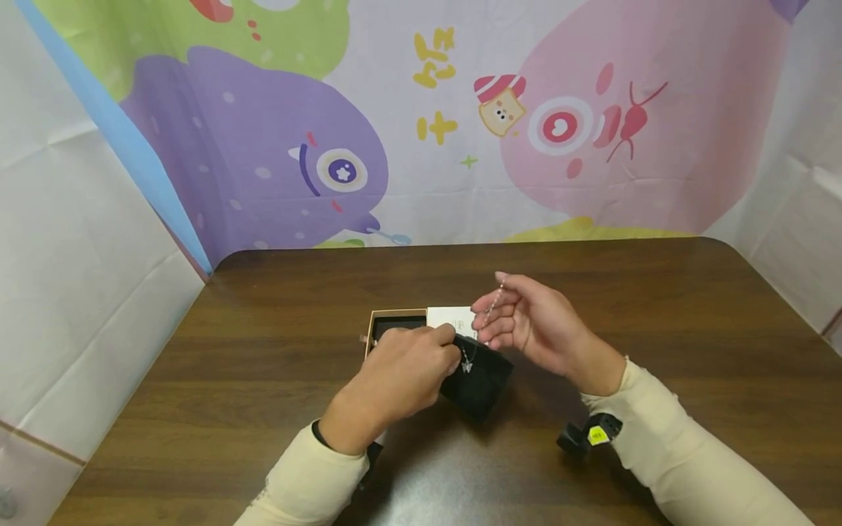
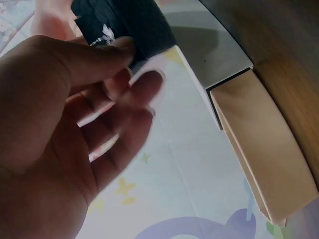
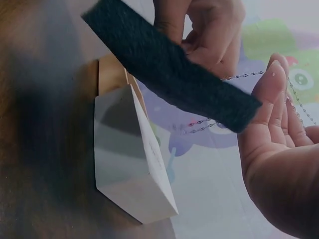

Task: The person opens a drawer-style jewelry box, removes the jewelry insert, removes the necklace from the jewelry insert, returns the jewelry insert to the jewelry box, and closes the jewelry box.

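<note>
A person is holding a black jewelry pad [image 1: 483,391] and a fine chain necklace [image 1: 495,301] over a wood-grain desk [image 1: 230,380].

The left hand [image 1: 411,369], at the pad's 10 o'clock, is pinching its edge between thumb and forefinger, the other fingers curving loosely. A silvery butterfly pendant [image 1: 468,366] is lying against the pad's tilted face, near the pinching fingers. At the pad's 2 o'clock, the right hand [image 1: 536,325] is spreading its thumb away from relaxed, slightly bent fingers, the chain draping across them and running down to the pad. Toward 11 o'clock, beyond the pad, a white box sleeve [image 1: 450,317] is resting on the desk, its tan drawer [image 2: 264,144] sticking out toward 9 o'clock. A cartoon-print cloth [image 1: 454,190] is hanging at 12 o'clock.
</note>
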`<move>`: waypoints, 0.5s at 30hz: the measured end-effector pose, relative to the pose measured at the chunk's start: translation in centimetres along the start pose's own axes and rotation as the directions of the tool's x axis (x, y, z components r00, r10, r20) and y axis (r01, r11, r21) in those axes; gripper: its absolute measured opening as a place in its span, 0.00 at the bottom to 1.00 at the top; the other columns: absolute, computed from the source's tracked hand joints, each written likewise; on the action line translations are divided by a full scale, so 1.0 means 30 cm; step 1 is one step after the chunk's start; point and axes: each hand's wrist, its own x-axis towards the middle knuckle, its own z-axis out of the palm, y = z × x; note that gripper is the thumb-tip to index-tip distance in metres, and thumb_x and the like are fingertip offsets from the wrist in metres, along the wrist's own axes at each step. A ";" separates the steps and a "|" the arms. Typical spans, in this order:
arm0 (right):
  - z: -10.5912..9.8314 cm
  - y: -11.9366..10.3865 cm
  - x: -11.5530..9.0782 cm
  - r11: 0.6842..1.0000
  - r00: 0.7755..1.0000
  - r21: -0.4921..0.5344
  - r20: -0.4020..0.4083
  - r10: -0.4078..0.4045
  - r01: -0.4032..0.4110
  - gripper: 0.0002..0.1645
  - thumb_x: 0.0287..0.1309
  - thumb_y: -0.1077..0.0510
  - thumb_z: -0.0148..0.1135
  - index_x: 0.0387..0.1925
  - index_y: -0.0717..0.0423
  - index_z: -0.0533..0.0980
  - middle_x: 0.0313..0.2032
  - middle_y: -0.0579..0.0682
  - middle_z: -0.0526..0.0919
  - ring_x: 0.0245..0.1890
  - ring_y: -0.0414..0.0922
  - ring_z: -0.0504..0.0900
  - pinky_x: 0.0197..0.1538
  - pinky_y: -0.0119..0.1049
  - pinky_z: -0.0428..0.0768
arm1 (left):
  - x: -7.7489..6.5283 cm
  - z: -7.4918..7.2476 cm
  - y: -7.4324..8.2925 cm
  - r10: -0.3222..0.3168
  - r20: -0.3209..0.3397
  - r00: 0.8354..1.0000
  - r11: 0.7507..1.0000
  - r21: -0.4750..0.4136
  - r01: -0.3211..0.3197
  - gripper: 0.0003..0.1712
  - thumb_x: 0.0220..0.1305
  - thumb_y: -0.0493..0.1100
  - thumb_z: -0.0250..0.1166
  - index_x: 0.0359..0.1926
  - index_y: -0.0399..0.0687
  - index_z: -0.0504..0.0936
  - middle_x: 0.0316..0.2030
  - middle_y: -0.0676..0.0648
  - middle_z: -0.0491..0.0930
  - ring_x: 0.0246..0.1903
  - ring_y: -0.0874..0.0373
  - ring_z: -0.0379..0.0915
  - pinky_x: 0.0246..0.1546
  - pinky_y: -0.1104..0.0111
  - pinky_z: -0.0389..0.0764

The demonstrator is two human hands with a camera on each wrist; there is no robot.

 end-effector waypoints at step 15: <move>-0.003 -0.004 0.000 0.998 0.990 -0.004 -0.128 -0.060 0.060 0.32 0.79 0.50 0.37 0.35 0.64 0.83 0.30 0.56 0.87 0.28 0.46 0.87 0.32 0.35 0.83 | 0.014 0.011 0.019 0.124 -0.064 0.990 0.989 -0.073 -0.129 0.11 0.66 0.42 0.66 0.25 0.54 0.81 0.28 0.57 0.71 0.26 0.61 0.73 0.22 0.66 0.74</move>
